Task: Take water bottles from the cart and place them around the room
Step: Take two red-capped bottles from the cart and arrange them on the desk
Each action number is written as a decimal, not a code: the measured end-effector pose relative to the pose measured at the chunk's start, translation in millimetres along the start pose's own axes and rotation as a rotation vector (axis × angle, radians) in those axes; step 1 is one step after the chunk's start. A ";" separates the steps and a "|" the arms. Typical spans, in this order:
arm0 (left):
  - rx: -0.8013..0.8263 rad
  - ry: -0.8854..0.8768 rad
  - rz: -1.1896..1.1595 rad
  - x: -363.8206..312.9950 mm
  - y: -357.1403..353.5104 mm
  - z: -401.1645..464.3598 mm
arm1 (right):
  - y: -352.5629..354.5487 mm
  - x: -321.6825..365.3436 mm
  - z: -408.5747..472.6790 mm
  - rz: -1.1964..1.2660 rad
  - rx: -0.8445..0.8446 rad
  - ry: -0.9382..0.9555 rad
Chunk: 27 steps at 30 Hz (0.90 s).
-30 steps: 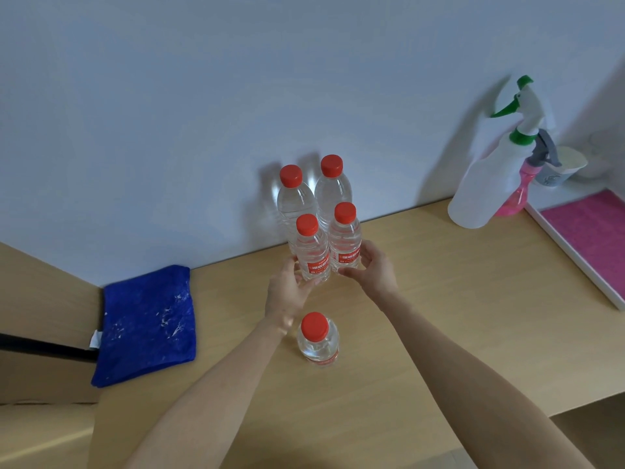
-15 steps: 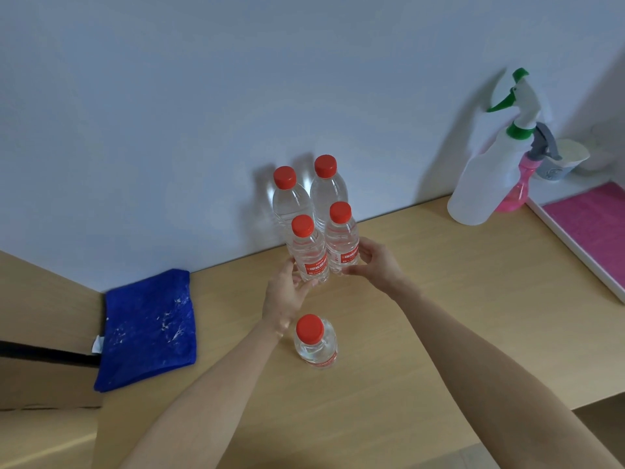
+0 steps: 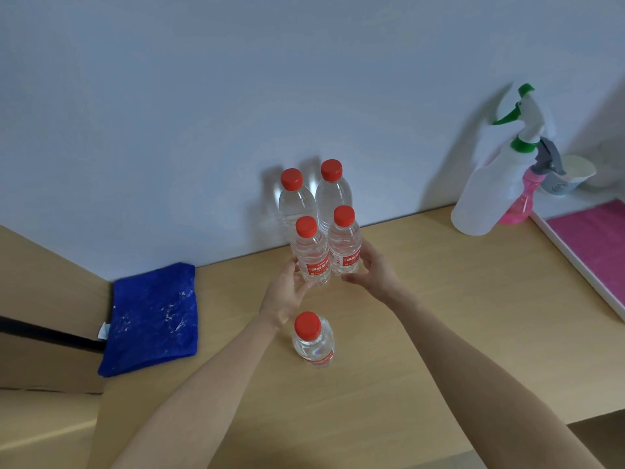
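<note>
Several clear water bottles with red caps stand upright on the wooden desk point(image 3: 439, 333). Two of them point(image 3: 297, 201) point(image 3: 333, 194) are at the wall. In front of those stand the front-left bottle point(image 3: 311, 255) and the front-right bottle point(image 3: 344, 247), side by side and touching. My left hand point(image 3: 287, 296) cups the base of the front-left bottle. My right hand point(image 3: 375, 272) wraps the base of the front-right bottle, thumb on its right side. A single bottle point(image 3: 313, 343) stands closer to me, between my forearms.
A folded blue cloth point(image 3: 152, 316) lies at the desk's left end, by a wooden side panel. At the back right stand a white spray bottle point(image 3: 487, 194), a pink spray bottle point(image 3: 522, 198) and a paper cup point(image 3: 568, 177). A white-framed pink board point(image 3: 595, 242) lies at the right.
Both hands stay at the bases of the two front bottles, which remain standing on the desk. The hands have barely shifted; the view has drifted slightly.
</note>
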<state>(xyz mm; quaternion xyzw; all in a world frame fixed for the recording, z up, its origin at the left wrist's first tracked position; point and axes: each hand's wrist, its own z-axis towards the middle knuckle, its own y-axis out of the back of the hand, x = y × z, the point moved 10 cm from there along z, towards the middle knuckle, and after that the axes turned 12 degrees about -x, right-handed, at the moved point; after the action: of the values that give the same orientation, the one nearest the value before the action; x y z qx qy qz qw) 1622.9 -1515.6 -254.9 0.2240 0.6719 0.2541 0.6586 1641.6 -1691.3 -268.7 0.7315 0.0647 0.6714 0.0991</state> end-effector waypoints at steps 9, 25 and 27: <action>-0.113 0.251 -0.048 51.2 34.4 -46.6 | 14.4 -32.2 -27.3 -0.075 -0.179 -0.119; 0.096 0.116 -0.121 26.9 6.1 -148.3 | -43.5 -1.5 -136.1 -0.228 0.132 0.092; 0.025 0.106 -0.138 21.7 6.3 -149.3 | -47.3 2.0 -141.4 -0.173 0.135 0.096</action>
<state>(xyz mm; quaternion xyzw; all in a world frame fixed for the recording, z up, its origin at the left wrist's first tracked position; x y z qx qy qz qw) 1472.8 -1503.9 -267.1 0.1716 0.7227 0.2112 0.6353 1502.9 -1636.7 -266.6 0.6952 0.1773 0.6888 0.1041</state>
